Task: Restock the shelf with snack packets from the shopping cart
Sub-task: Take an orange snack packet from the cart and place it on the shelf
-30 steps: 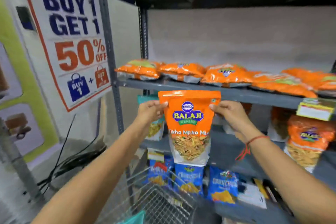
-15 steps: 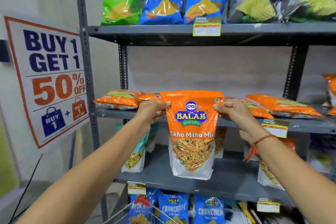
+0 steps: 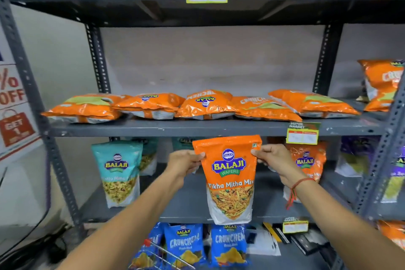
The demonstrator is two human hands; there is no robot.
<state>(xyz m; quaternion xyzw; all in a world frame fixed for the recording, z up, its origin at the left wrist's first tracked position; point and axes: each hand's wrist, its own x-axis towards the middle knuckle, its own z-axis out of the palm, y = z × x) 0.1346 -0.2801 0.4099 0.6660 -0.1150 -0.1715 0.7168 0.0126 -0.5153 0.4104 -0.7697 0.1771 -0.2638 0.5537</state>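
Observation:
An orange Balaji Tikha Mitha Mix packet (image 3: 230, 180) hangs upright in front of the grey metal shelf unit (image 3: 197, 128). My left hand (image 3: 186, 162) pinches its top left corner and my right hand (image 3: 276, 160) pinches its top right corner. The packet sits just below the edge of the middle shelf, in front of the lower shelf board (image 3: 188, 201). A wire corner of the shopping cart (image 3: 162, 256) with a red tip shows at the bottom edge.
Several orange packets (image 3: 203, 105) lie flat on the middle shelf. A teal Balaji packet (image 3: 119, 173) stands at lower left, an orange one (image 3: 306, 160) behind my right hand. Blue Crunchem bags (image 3: 184, 245) fill the bottom shelf. A sale poster (image 3: 13, 105) hangs at left.
The view has tilted up and closed in on the shelves. The packet, held by both hands, has gone from in front of the middle shelf edge to just below it.

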